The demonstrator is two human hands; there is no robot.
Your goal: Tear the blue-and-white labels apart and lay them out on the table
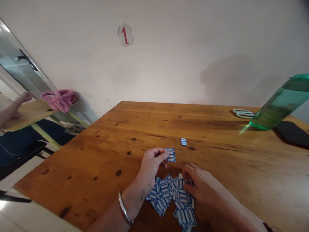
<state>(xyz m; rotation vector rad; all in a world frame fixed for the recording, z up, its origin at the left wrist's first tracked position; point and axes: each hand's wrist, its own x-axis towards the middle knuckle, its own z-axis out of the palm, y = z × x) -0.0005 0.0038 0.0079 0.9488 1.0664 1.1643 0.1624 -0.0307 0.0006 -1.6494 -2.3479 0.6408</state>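
My left hand (153,162) pinches a small blue-and-white label card (171,155) between thumb and fingers, held above the table. Its face shows several white rounded strips with blue borders. Below both hands lies a loose pile of similar label cards (163,190), overlapping at many angles. My right hand (199,182) is at the pile's right edge, with curled fingers and thumb closed around cards there. What lies under its fingertips is partly hidden. Beyond the hands, another label card (183,141) lies by itself on the table. A silver bangle (125,207) circles my left wrist.
The wooden table (149,129) meets a white wall. On its right are a tilted green bottle (277,106), a white looped cable (242,113) and a dark flat object (293,132). At left, a second table (33,114) holds pink cloth (59,99) and another person's arm (12,111).
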